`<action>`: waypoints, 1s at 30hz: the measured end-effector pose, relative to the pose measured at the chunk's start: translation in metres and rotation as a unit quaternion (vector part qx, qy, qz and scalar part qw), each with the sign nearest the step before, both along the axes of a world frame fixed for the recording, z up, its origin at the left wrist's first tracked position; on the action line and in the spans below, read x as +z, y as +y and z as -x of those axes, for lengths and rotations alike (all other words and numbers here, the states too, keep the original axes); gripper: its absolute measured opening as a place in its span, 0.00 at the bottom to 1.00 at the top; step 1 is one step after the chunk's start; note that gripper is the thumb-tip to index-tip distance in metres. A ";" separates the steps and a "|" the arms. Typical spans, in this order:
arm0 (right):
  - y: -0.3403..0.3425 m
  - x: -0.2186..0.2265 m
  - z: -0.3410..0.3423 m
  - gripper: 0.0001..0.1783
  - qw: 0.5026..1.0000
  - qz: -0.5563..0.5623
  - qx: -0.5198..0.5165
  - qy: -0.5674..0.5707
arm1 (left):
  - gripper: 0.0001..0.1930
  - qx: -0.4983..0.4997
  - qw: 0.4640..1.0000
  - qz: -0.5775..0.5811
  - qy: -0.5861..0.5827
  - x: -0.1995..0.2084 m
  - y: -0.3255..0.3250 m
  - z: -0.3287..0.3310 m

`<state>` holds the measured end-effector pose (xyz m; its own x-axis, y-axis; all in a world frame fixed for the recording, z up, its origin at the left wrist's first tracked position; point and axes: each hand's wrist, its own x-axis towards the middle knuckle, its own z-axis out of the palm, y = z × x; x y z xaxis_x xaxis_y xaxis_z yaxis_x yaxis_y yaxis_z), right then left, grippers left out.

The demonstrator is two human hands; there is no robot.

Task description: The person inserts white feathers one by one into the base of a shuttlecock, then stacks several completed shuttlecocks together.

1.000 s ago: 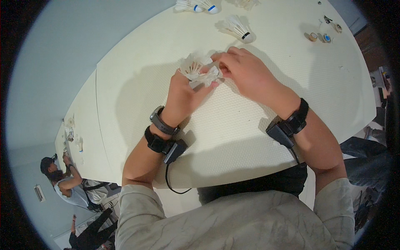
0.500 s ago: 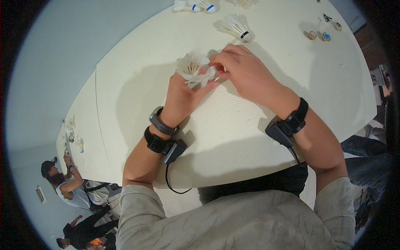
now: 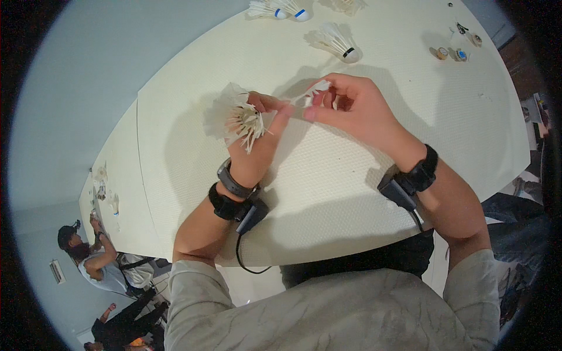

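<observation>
My left hand (image 3: 257,143) is closed on a white feather shuttlecock (image 3: 237,120), its skirt turned toward the left and its feather ends ragged; the cork is hidden. To the right, my right hand (image 3: 360,108) pinches a torn white feather (image 3: 319,88) between thumb and fingers. A thin, pale strip spans the small gap between the two thumbs, too blurred to name. Just beyond my right hand lies a shuttlecock (image 3: 335,44) with a black band round its white cork.
Two blue-banded shuttlecocks (image 3: 287,10) lie at the table's far edge, beside some loose white feathers (image 3: 348,6). Small tape rolls (image 3: 461,55) sit at the far right. At the far left another person (image 3: 96,257) works along the white table (image 3: 328,193).
My left hand has turned the shuttlecock left, showing more of its skirt. My right hand has drawn slightly right, and a white feather now shows in its fingers.
</observation>
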<state>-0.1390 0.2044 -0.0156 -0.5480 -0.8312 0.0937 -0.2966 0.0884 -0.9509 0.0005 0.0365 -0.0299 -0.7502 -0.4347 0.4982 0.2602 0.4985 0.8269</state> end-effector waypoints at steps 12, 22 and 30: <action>-0.003 -0.013 -0.011 0.11 0.990 0.132 -0.026 -0.052 | 0.24 -0.026 0.993 0.102 -0.056 0.006 0.004 -0.008; 0.000 -0.010 -0.008 0.11 0.990 0.110 -0.014 -0.088 | 0.22 -0.046 0.991 0.111 -0.061 0.009 0.003 -0.009; -0.002 0.001 -0.012 0.08 0.978 0.138 0.017 -0.155 | 0.12 -0.050 0.994 -0.017 -0.100 0.009 0.005 -0.008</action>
<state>-0.1272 0.2022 -0.0144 -0.5584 -0.8157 0.1513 0.0114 -0.1899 -0.9817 0.0089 0.0411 -0.0212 -0.8728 -0.3673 0.3213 0.1361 0.4491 0.8831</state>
